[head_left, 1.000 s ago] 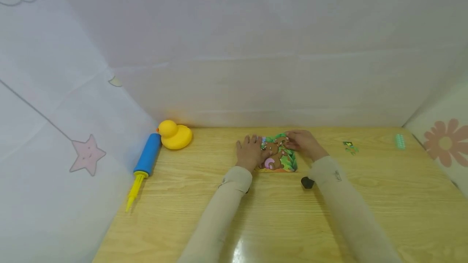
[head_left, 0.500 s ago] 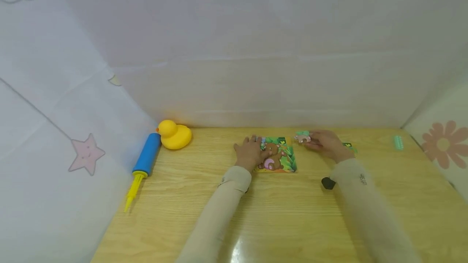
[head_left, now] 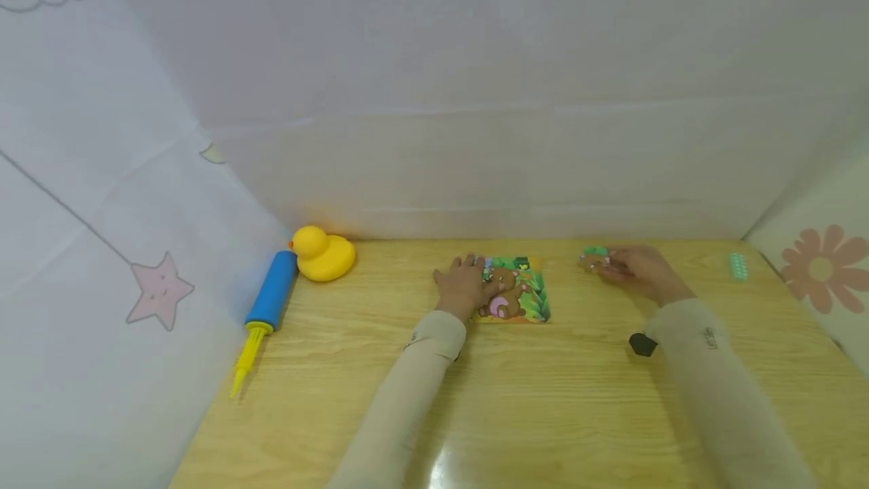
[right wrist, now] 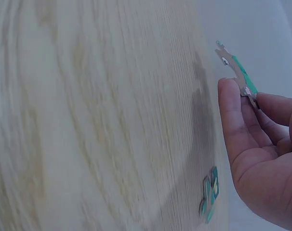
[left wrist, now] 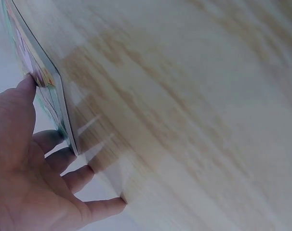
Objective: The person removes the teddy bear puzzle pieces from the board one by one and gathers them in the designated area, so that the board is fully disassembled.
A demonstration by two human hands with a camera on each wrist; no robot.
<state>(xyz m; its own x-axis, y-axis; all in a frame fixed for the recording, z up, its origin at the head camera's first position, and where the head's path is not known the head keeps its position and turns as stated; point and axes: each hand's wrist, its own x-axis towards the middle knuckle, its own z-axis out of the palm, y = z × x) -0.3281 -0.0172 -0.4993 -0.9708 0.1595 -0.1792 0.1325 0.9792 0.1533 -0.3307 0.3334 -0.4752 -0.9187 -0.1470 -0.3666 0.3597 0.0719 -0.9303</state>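
Note:
My left hand [head_left: 463, 287] rests with spread fingers over the left side of a flat picture puzzle [head_left: 528, 299] showing brown bears among green leaves. In the left wrist view, the thumb lies on the picture while fingertips touch the puzzle's edge [left wrist: 59, 91] and the tabletop. To the right of the puzzle, my right hand [head_left: 641, 272] pinches a brown and green puzzle piece [right wrist: 241, 72] between thumb and fingers, raised above the table. Another green puzzle piece [right wrist: 210, 195] lies on the table near that hand; in the head view the hand hides it.
A yellow rubber duck [head_left: 326, 255] and a blue and yellow hand pump [head_left: 271, 293] lie at the table's left. A small mint-green object [head_left: 738, 266] sits at the far right. A pale cloth wall [head_left: 434, 134] rises behind the wooden table [head_left: 529, 413].
My right hand has lifted the bear piece from the puzzle's upper right and carried it rightward. A piece with a yellow mark shows at the puzzle's top right corner. The left hand stays put.

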